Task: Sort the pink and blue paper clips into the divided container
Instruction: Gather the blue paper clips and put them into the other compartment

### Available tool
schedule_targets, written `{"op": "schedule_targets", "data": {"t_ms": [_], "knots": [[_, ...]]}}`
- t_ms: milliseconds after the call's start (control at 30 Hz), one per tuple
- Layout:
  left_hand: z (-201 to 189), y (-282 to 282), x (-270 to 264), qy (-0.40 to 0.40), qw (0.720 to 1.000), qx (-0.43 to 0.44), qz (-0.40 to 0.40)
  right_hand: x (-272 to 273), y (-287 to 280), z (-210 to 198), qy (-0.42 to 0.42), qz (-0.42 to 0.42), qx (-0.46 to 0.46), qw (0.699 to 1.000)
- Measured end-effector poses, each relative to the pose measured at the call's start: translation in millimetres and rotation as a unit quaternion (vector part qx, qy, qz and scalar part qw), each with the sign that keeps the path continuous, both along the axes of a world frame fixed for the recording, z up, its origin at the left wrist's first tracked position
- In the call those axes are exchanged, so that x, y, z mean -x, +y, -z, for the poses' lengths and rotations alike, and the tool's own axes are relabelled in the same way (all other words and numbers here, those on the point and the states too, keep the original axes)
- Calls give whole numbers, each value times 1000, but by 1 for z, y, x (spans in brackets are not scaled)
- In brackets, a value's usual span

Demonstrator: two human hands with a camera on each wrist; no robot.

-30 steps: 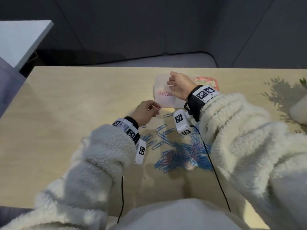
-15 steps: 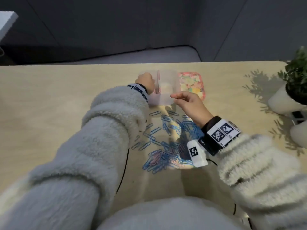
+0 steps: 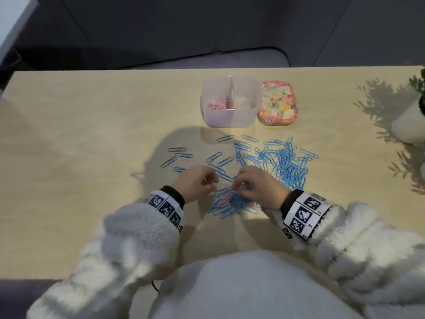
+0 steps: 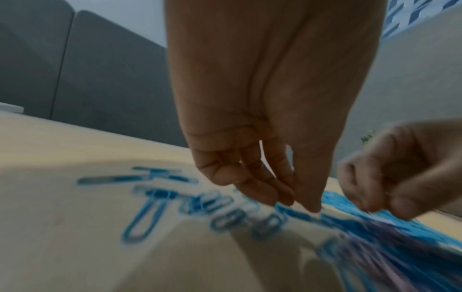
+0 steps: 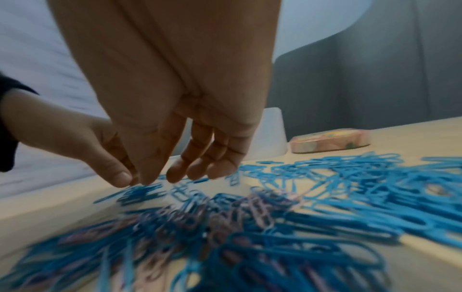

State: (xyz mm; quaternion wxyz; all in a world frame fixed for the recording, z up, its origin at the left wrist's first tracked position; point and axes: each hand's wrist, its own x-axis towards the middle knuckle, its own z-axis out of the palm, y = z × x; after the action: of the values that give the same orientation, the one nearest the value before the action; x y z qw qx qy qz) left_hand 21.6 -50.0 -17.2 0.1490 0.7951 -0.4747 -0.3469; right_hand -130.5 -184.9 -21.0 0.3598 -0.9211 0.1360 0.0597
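Both hands have come back from the container (image 3: 231,104) to the clip pile, where 0.5 s ago the left one was at the box and the right hovered just short of it. Now the left hand (image 3: 195,182) and right hand (image 3: 259,187) hang side by side over the near heap, fingers pointing down with tips at the clips. From the wrist views their fingers look loosely bent, and I cannot tell whether either one pinches a clip. Blue clips (image 3: 287,162) lie scattered across the counter (image 3: 80,146) between the person and the container, thickest to the right. Pink clips (image 3: 224,199) are mixed into the heap just under the hands. More pink ones (image 3: 215,105) lie in the left compartment of the container, left of its pink divider. A flowered lid (image 3: 277,101) lies just right of the container. A potted plant (image 3: 414,111) stands at the far right edge.
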Motion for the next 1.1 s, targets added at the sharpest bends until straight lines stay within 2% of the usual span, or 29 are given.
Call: {"op": "schedule_targets", "data": {"t_ms": [167, 267, 333, 400, 533, 600, 667, 767, 900, 933, 967, 1000, 1033, 1100], "knots": [[13, 8, 20, -37, 999, 15, 5, -7, 25, 4, 56, -122, 109, 985], [16, 7, 15, -72, 997, 3, 1, -6, 24, 9, 69, -112, 141, 981], [17, 8, 10, -96, 995, 8, -13, -2, 20, 11, 45, -52, 96, 993], [18, 10, 7, -123, 992, 34, -22, 4, 11, 10, -4, 31, 12, 999], [17, 15, 18, -109, 992, 54, 32, 13, -8, -1, -11, 130, -145, 981], [18, 19, 22, -100, 993, 29, 52, 18, -17, -2, -19, 168, -217, 961], [18, 23, 20, -100, 994, 20, 37, 22, -24, -3, -20, 204, -289, 935], [17, 18, 18, -150, 988, 15, 34, 23, -30, -7, 17, 265, -346, 900], [17, -4, 34, -177, 984, 24, 28, 18, -33, -11, 25, 320, -492, 809], [19, -9, 38, -181, 983, 19, 27, 17, -33, -10, 30, 321, -508, 799], [20, -12, 42, -179, 983, 13, 25, 16, -31, -9, 35, 325, -502, 800], [21, -15, 44, -175, 984, 9, 22, 14, -28, -7, 35, 325, -469, 820], [22, -17, 46, -171, 985, 9, 18, 12, -25, -3, 29, 311, -413, 856], [24, -18, 49, -159, 987, 15, 2, 10, -19, 4, 14, 226, -256, 940]]}}
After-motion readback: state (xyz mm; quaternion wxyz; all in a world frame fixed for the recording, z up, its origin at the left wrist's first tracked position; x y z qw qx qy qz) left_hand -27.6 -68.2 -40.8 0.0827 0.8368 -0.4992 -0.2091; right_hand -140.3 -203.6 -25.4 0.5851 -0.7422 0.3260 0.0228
